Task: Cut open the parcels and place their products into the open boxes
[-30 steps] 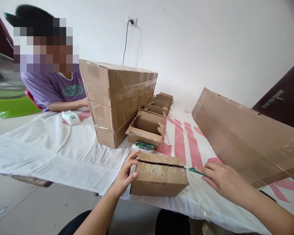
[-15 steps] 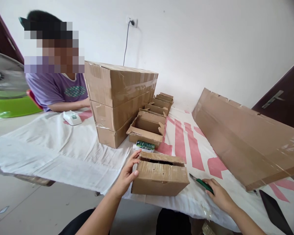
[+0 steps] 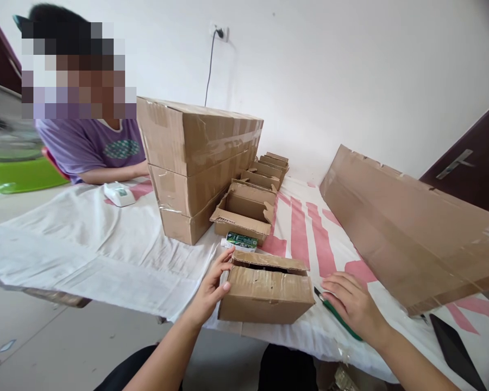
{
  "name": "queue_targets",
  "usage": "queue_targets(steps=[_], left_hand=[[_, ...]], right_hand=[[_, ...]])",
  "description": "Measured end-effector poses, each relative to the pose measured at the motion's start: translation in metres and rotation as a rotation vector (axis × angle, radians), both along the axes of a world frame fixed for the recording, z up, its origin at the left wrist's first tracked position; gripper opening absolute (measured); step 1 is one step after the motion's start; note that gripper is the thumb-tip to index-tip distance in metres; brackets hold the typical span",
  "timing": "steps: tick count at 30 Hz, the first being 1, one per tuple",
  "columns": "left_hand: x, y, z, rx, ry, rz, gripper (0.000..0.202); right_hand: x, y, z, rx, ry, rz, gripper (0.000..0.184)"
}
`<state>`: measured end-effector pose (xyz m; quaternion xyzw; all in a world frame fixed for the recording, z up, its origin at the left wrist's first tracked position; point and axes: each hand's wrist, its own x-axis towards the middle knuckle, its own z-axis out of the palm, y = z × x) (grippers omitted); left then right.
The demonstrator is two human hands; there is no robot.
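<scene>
A small cardboard box (image 3: 267, 296) sits at the table's front edge, its top flaps slightly parted. My left hand (image 3: 214, 288) grips its left side, thumb against the front and fingertips at the upper flap. To the right of the box lies a green-handled utility knife (image 3: 339, 319), blade pointing away to the left. My right hand (image 3: 348, 301) is over the knife with fingers stretched toward the box and not wrapped round the handle. Just behind the box is a green and white toothpaste tube (image 3: 241, 241).
Open cardboard boxes (image 3: 244, 221) run in a row toward the wall. Beside them stands a taped carton stack (image 3: 175, 190). A large cardboard panel (image 3: 399, 233) leans at right, near a dark flat object (image 3: 456, 350). Across the table sits a person (image 3: 93, 149) near a white device (image 3: 119, 194).
My right hand has let go of the utility knife, which now lies on the cloth, and has shifted left toward the box. My left hand stays on the box.
</scene>
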<state>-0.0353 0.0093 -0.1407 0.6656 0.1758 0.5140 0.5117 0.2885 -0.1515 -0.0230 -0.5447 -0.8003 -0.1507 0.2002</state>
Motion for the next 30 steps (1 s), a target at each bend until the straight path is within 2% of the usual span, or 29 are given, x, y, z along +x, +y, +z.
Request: queue_targets(steps=[2,4,8,13,18,22,26,28,30], left_hand=[[0.000,0.000,0.000,0.000,0.006,0.002,0.037],[0.000,0.000,0.001,0.007,0.012,0.006,0.037],[-0.001,0.000,0.001,0.028,-0.003,0.014,0.037],[-0.001,0.001,0.000,0.034,0.001,0.008,0.036],[-0.002,0.000,0.002,0.036,0.015,0.003,0.037],[-0.002,-0.001,0.003,0.024,0.025,-0.004,0.040],[-0.003,0.000,0.002,0.025,0.024,-0.011,0.037],[-0.003,0.000,0.001,0.030,0.018,-0.019,0.037],[-0.003,0.001,0.000,0.032,0.012,-0.024,0.036]], right_hand=[[-0.016,0.007,0.011,0.003,-0.050,0.069,0.017],[-0.024,0.013,0.014,0.011,-0.098,0.118,0.020],[-0.027,0.022,0.010,0.052,-0.223,0.179,0.024],[-0.029,0.028,0.010,0.052,-0.317,0.178,0.025],[-0.032,0.034,0.010,0.042,-0.213,0.124,0.019],[-0.028,0.036,0.009,-0.004,0.040,0.017,0.016],[-0.012,0.028,0.012,0.024,0.229,-0.125,0.011],[0.000,0.017,0.006,0.007,0.213,-0.150,0.011],[0.013,0.001,-0.012,-0.078,0.095,-0.126,0.014]])
